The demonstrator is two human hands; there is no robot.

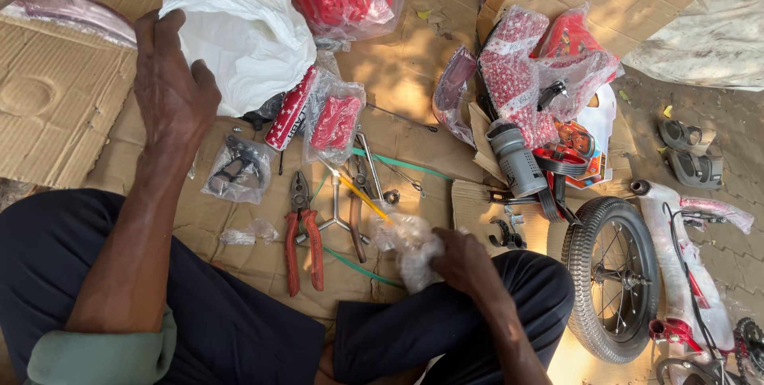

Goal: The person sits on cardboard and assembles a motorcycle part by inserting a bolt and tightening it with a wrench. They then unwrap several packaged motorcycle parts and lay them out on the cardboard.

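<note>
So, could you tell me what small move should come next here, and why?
Probably the left hand should pull the white plastic bag closer: its fingers already rest on the bag's edge, while the right hand grips a small clear bag.

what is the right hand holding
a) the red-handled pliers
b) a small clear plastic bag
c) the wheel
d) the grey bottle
b: the right hand closes its grip on a small clear plastic bag over the knee, while the red-handled pliers, the grey bottle and the wheel all lie untouched on the cardboard.
</note>
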